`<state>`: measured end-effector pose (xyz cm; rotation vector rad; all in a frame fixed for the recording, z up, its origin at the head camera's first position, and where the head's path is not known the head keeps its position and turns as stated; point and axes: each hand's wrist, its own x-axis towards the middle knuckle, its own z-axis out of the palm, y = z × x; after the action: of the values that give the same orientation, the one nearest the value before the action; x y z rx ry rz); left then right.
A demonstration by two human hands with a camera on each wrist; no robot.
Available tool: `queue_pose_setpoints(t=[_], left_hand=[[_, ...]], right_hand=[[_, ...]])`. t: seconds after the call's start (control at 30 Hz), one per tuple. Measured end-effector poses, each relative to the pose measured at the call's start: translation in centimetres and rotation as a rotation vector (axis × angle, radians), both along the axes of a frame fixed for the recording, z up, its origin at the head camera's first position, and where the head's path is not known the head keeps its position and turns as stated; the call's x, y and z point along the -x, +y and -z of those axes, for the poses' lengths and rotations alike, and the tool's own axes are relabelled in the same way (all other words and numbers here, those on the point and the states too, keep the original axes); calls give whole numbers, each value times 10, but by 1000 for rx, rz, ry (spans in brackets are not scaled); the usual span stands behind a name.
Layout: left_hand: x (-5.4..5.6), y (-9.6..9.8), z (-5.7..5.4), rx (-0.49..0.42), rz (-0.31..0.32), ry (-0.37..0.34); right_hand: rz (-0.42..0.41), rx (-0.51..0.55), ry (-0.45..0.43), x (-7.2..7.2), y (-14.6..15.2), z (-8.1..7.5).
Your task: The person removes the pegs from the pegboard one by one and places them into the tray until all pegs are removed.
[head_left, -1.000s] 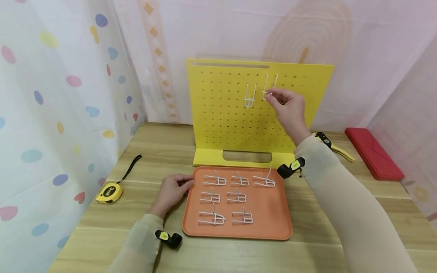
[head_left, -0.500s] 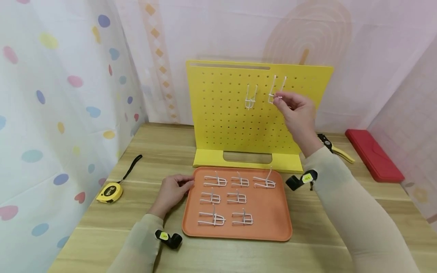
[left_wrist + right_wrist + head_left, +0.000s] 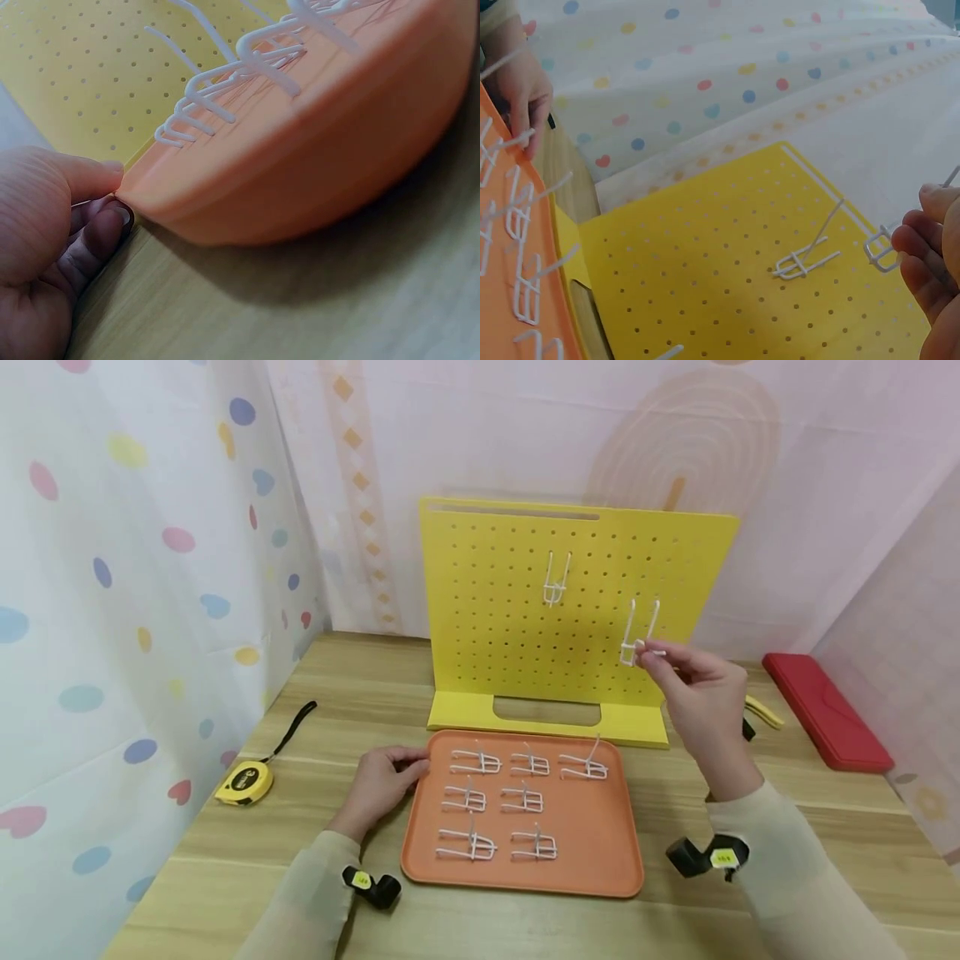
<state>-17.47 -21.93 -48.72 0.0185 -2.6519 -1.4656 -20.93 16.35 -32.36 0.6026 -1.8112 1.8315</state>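
Observation:
My right hand (image 3: 708,702) pinches a white wire pegboard hook (image 3: 628,647) between thumb and fingertips. It holds the hook up in front of the lower right of the yellow pegboard (image 3: 480,672), prongs pointing upward. Another white hook (image 3: 554,587) hangs on the board's upper middle, its two prong ends at the holes. At the tray's left edge, my left hand (image 3: 381,787) grips the rim of the orange tray (image 3: 592,852); the left wrist view shows thumb and finger (image 3: 94,178) pinching its corner. Several white wire hooks (image 3: 472,843) lie in rows on the tray.
A yellow tape measure (image 3: 243,782) with a black strap lies on the left of the wooden table (image 3: 315,677). On the right are a red case (image 3: 828,714) and a yellow-handled tool (image 3: 763,712), partly hidden behind my right hand. Patterned curtains (image 3: 165,593) stand around the table.
My right hand has moved down and to the right with the hook, away from the board's upper part. The left hand has stayed on the tray rim.

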Motion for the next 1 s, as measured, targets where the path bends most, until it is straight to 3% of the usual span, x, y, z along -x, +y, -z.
queue_pose_setpoints(t=[0.17, 0.33, 0.47, 0.73, 1.0], left_hand=[[0, 0, 0, -7, -7, -14], [-1, 1, -2, -16, -8, -17], [0, 1, -2, -12, -9, -12], [0, 1, -1, -15, -10, -18], [1, 0, 0, -1, -3, 0]], right_hand=[[-11, -31, 42, -20, 7, 18], [55, -133, 82, -34, 11, 34], [97, -196, 69, -40, 13, 44], [100, -252, 47, -44, 19, 60], [83, -338, 1, -58, 9, 55]])
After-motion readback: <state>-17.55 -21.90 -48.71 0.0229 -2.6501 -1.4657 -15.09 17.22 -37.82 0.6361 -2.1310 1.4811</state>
